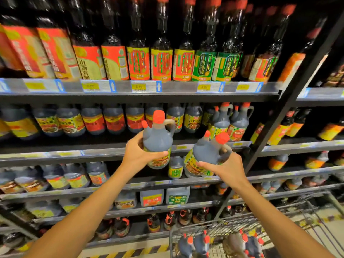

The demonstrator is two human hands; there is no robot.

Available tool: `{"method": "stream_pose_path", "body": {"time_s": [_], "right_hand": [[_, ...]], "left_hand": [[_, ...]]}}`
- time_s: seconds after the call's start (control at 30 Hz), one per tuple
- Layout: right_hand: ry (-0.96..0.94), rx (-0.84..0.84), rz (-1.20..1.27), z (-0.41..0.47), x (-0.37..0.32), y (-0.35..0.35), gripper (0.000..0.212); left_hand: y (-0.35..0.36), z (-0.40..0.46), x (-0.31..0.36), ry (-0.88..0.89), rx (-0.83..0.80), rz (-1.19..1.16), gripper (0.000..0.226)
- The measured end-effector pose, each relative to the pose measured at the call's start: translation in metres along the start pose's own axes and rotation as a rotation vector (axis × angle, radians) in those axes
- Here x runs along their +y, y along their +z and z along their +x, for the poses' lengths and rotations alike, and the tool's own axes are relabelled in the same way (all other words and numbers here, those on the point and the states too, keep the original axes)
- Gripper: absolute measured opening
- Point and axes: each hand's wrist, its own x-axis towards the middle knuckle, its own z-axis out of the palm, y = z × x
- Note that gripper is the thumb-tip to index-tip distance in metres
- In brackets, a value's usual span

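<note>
My left hand (138, 155) grips the lower body of a dark jug-shaped bottle (158, 138) with a red cap, a side handle and a yellow label, held upright in front of the shelves. My right hand (226, 167) holds a second bottle of the same kind (206, 151), tilted to the left, with fingers wrapped under its body by the handle. Both bottles hang in the air at the height of the second and third shelves, close side by side but apart.
Store shelves (141, 94) packed with dark bottles fill the view, tall ones on top and squat jugs below. A wire shopping cart (242, 226) at the lower right holds several similar red-capped bottles (201, 244). A black upright post (290, 101) divides the shelving.
</note>
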Motion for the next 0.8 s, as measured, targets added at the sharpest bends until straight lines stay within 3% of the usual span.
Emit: {"method": "stream_pose_path", "body": {"time_s": [0.13, 0.3, 0.53, 0.67, 0.8], "right_hand": [[-0.007, 0.044, -0.018, 0.014, 0.002, 0.004, 0.044], [0.004, 0.081, -0.051, 0.025, 0.001, 0.002, 0.045], [-0.01, 0.107, -0.065, 0.022, -0.002, -0.005, 0.057], [-0.004, 0.088, -0.07, 0.021, -0.002, -0.008, 0.057], [-0.014, 0.084, -0.059, 0.019, 0.0, -0.01, 0.048]], "left_hand": [[0.008, 0.028, 0.003, 0.088, 0.008, 0.027, 0.07], [0.027, 0.067, -0.009, 0.146, -0.065, 0.066, 0.077], [0.054, 0.096, -0.032, 0.123, -0.074, 0.129, 0.075], [0.065, 0.107, -0.044, 0.057, -0.057, 0.152, 0.083], [0.072, 0.114, -0.055, -0.035, -0.06, 0.171, 0.073]]}}
